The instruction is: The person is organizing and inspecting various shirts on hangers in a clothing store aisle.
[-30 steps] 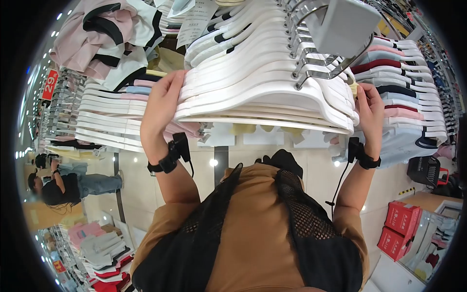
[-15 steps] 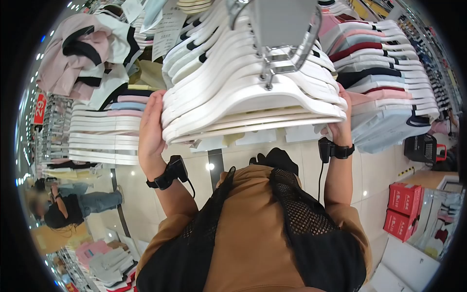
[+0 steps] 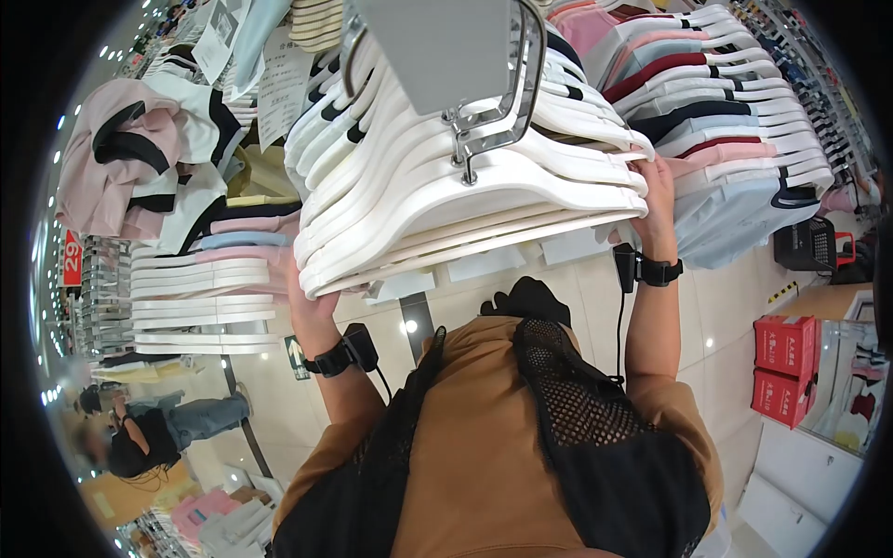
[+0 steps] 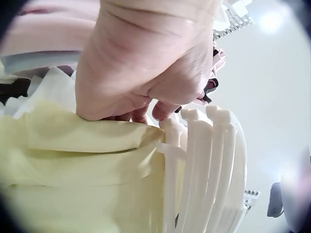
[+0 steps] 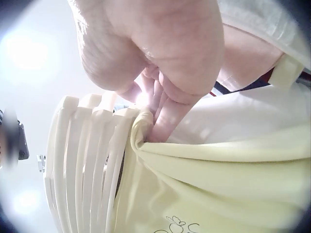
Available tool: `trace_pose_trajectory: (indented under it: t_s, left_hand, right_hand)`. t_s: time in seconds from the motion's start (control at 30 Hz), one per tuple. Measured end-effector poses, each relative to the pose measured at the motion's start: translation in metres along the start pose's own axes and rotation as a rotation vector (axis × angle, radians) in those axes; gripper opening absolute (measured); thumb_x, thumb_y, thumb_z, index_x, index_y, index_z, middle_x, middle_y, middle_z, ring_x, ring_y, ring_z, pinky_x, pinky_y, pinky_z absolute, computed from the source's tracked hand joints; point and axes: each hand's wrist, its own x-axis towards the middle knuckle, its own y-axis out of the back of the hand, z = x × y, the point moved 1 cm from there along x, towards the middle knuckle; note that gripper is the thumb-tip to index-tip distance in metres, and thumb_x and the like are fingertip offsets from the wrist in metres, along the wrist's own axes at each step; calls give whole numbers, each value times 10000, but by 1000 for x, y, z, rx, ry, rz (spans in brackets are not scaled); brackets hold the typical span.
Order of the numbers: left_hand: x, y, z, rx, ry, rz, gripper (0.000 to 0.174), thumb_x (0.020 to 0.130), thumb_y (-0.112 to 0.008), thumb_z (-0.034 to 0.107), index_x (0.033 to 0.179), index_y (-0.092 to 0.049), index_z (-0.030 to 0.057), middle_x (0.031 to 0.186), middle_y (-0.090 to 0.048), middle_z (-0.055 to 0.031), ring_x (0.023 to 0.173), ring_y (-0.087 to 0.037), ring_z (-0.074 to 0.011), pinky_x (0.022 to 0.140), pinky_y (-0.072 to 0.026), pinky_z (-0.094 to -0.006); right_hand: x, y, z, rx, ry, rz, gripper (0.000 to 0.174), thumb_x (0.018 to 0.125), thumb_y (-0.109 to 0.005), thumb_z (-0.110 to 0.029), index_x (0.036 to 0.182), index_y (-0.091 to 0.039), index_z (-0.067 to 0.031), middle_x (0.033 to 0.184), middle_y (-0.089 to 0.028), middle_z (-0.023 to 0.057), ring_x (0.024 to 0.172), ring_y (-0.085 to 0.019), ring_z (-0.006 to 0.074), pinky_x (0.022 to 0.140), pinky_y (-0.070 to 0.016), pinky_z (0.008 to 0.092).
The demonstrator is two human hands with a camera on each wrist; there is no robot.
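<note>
A row of white hangers [image 3: 521, 191] hangs from a metal rail in front of me in the head view, the nearest ones bare. My left hand [image 3: 312, 299] is at their left end, mostly behind them. In the left wrist view its fingers curl at the shoulder of a pale yellow shirt [image 4: 92, 165], beside the hanger ends [image 4: 197, 145]. At the right end, my right hand [image 3: 659, 200] reaches behind the front hangers. Its thumb and fingers pinch the yellow shirt's gathered shoulder [image 5: 142, 127] in the right wrist view, close to the hanger tips.
A grey plate [image 3: 433, 51] on the rail end stands over the hangers. Another row of hung shirts [image 3: 735, 139] is at right, and pink-and-white garments [image 3: 121, 163] are at left. Red boxes [image 3: 783, 358] and a black basket [image 3: 805, 246] are at right; a person [image 3: 153, 442] is at left.
The hangers and rail end have shifted left in the head view. My left hand has slipped lower and further behind the hangers; the right hand stays at their right end.
</note>
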Motion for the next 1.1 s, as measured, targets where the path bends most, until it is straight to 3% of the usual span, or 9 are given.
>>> trace_pose_trajectory:
  t_s: [0.1,0.3,0.4,0.53,0.63,0.73,0.83,1.07,1.1]
  left_hand:
    - [-14,29,-39,-655,365,144,420,991,-424,282,1293,-498,1,1292,-565,-152,1116,-603,-260,955,-502,-392]
    - [-14,42,-63,-679,372,159,440,982,-441,303,1297,-485,-1,1280,-566,-165,1125,-597,-282,949,-512,-410]
    - [-13,42,-68,-489,442,383,432,974,-461,288,1303,-479,7,1274,-567,-162,1123,-599,-278,946,-517,-389]
    - [-24,43,-90,-439,390,376,440,955,-528,241,1331,-456,24,1294,-553,-150,1120,-598,-274,948,-517,-380]
    - [-29,41,-99,-439,368,310,473,944,-566,226,1355,-433,33,1322,-531,-142,1151,-575,-271,977,-495,-388]
    - [-31,30,-106,-407,419,392,497,946,-575,219,1377,-406,37,1361,-495,-135,1211,-524,-262,1020,-453,-396]
    - [-34,26,-127,-242,341,429,497,953,-566,256,1385,-402,73,1377,-476,-108,1235,-490,-248,1039,-421,-405]
    - [-59,1,-136,442,339,490,364,985,-454,170,1271,-491,-52,1262,-535,-139,1154,-501,-205,1001,-381,-316]
    - [-55,-5,-119,435,505,286,366,986,-442,165,1276,-486,-55,1220,-557,-123,1127,-509,-190,993,-381,-306]
  right_hand:
    - [-1,-4,-2,-74,2,-32,242,955,-543,-93,1165,-592,19,1003,-679,80,825,-652,108,715,-531,239]
    - [8,6,15,-94,51,31,227,948,-563,-104,1143,-602,6,980,-685,84,794,-660,117,668,-540,248]
    - [6,-1,30,69,63,144,245,948,-565,-120,1163,-588,-3,969,-680,83,801,-663,124,682,-541,243]
    - [-26,-8,89,332,-117,166,447,983,-468,-402,1302,-482,-88,1291,-542,76,1165,-541,231,993,-463,367]
    - [-33,3,123,486,-208,-45,450,952,-555,-333,1309,-487,-68,1305,-544,86,1178,-538,226,1023,-434,386]
    - [-45,-24,130,100,-171,46,437,929,-612,-239,1304,-490,-52,1272,-555,82,1135,-546,213,985,-453,367]
    - [-53,-53,120,-457,-264,-58,332,959,-481,-91,1258,-499,51,1224,-562,153,1094,-521,198,964,-424,320]
    - [-58,-69,130,-655,-239,-226,339,945,-498,-98,1244,-498,60,1219,-578,157,1096,-522,221,988,-385,314]
    - [-59,-68,127,-642,-148,-202,330,940,-510,-98,1231,-513,58,1197,-591,158,1094,-521,215,988,-383,317]
